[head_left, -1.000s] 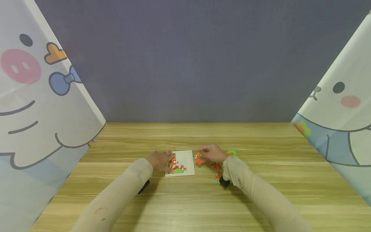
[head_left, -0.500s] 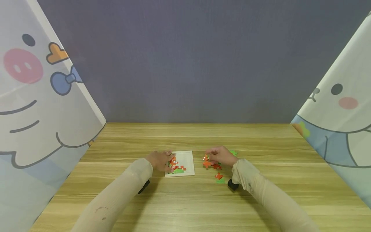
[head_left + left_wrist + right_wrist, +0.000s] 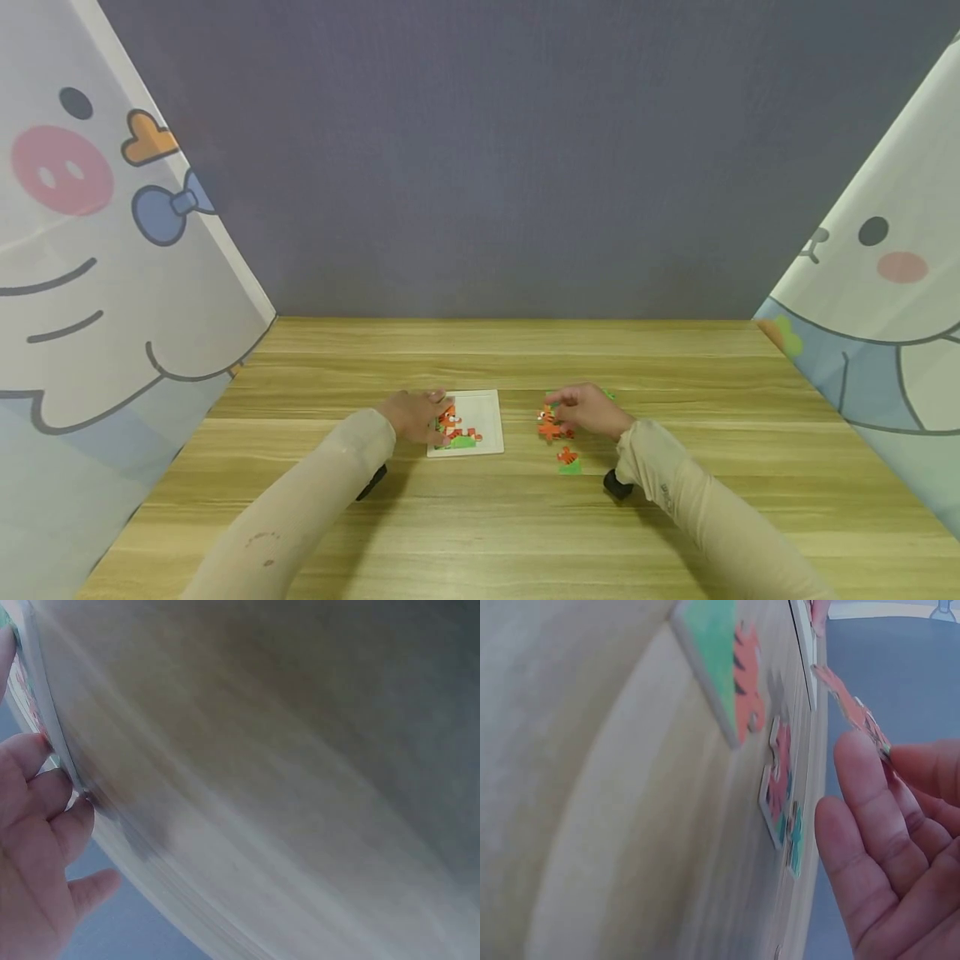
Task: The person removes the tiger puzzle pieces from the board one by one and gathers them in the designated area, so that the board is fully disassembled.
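My left hand [image 3: 412, 415] rests at the left edge of a white puzzle tray [image 3: 489, 412], its thumb and fingers spread apart. Joined orange and green jigsaw pieces [image 3: 462, 442] fill the tray's left and near side, partly covered by that hand. In the left wrist view several fingertips [image 3: 56, 784] touch the tray's rim. To the right of the tray, my right hand [image 3: 592, 410] pinches an orange jigsaw piece [image 3: 847, 701] between thumb and fingers. It hangs above the table, over loose pieces, and shows an eye in the head view.
Nearer me lies a loose orange and green piece [image 3: 569, 462]. The right wrist view shows a red piece [image 3: 780, 772] and a green one [image 3: 796, 840] beyond it. A dark panel [image 3: 510, 167] stands behind the wooden table [image 3: 480, 533], with cartoon-printed panels at both sides.
My right hand has moved right, away from the tray, with the orange piece in its fingers. The near loose piece has come into fuller view. My left hand stays at the tray.
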### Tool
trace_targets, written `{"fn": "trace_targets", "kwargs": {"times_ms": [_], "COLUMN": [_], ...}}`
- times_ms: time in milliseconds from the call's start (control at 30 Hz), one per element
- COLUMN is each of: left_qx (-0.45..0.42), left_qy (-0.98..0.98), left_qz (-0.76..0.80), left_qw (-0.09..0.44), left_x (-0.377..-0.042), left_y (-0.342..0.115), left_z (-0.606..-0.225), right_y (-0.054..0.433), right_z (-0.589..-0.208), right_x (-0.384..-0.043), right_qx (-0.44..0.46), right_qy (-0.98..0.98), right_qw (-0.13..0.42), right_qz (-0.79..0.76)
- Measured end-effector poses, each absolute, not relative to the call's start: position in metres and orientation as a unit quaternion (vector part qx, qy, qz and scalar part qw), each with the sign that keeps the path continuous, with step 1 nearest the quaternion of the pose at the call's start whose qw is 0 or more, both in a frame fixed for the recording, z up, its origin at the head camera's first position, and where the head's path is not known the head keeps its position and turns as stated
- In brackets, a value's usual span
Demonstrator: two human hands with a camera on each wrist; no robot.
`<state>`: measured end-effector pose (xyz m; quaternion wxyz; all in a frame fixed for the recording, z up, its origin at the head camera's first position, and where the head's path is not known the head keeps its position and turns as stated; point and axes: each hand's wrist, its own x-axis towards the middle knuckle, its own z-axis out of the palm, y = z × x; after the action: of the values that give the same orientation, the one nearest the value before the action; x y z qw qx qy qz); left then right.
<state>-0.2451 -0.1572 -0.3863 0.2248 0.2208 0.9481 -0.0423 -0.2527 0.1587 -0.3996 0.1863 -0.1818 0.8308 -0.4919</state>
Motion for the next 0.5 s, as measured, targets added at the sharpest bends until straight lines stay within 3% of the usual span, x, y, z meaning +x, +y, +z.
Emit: {"fn": "trace_targets", "kwargs": {"times_ms": [500], "left_qx": [0.217], "left_qy": [0.948], "left_qz": [-0.036], "left_qw": [0.229], "left_x": [-0.246], "left_y": [-0.158], "left_z": [-0.389], "right_y": [0.178], "right_z": [-0.405], "right_x": [-0.253], "right_qx": [-0.180], "right_qy": [0.833], "right_qw": [0.190], "right_qz": [-0.487]}}
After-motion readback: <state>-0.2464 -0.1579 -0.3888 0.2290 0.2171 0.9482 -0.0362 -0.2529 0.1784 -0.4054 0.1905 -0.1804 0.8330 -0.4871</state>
